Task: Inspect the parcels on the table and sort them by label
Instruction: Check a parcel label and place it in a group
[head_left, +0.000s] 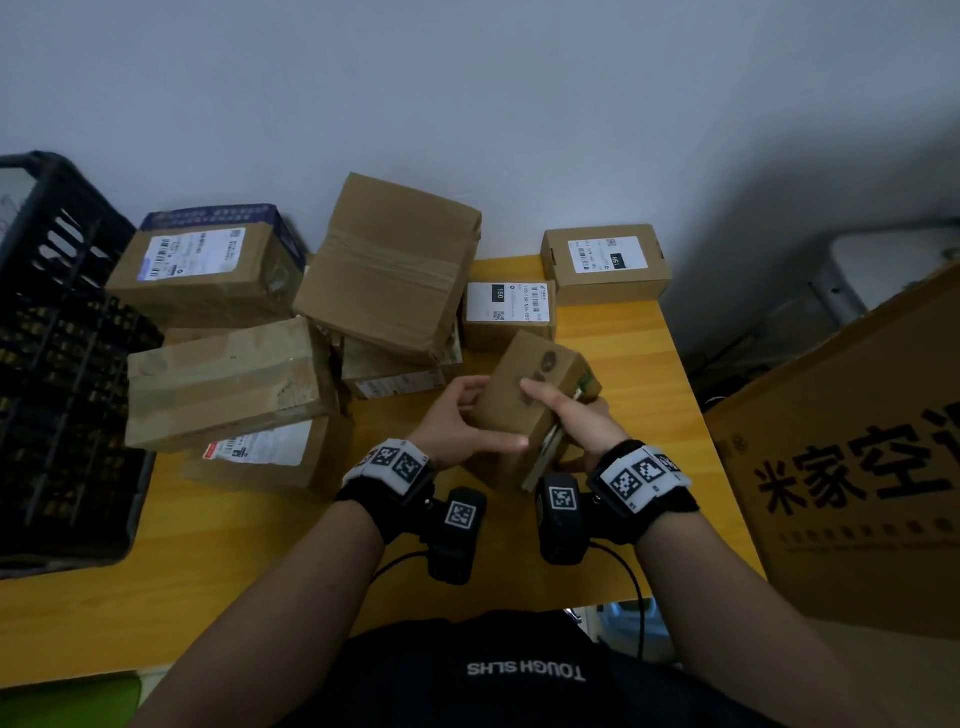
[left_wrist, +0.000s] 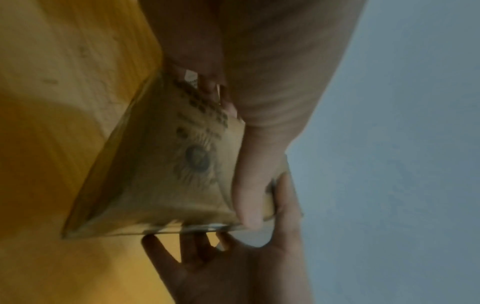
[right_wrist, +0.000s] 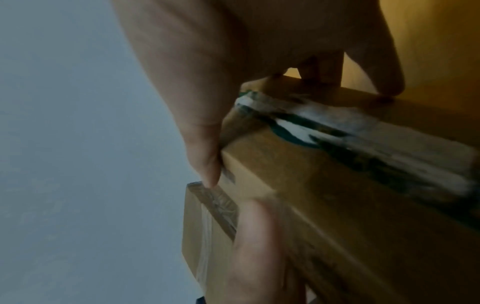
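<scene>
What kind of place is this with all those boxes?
Probably a small parcel-sorting spot, maybe a mailroom corner. Taped cardboard parcels with shipping labels crowd a yellow table, a black plastic crate stands alongside, and the left hand and right hand hold a small parcel.

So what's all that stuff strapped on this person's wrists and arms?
Forearms are bare, no sleeves. Each wrist wears a black band topped with a white plate printed with black-and-white square codes. A small black camera bearing its own code tag hangs inside each wrist, trailing a thin black cable.
</scene>
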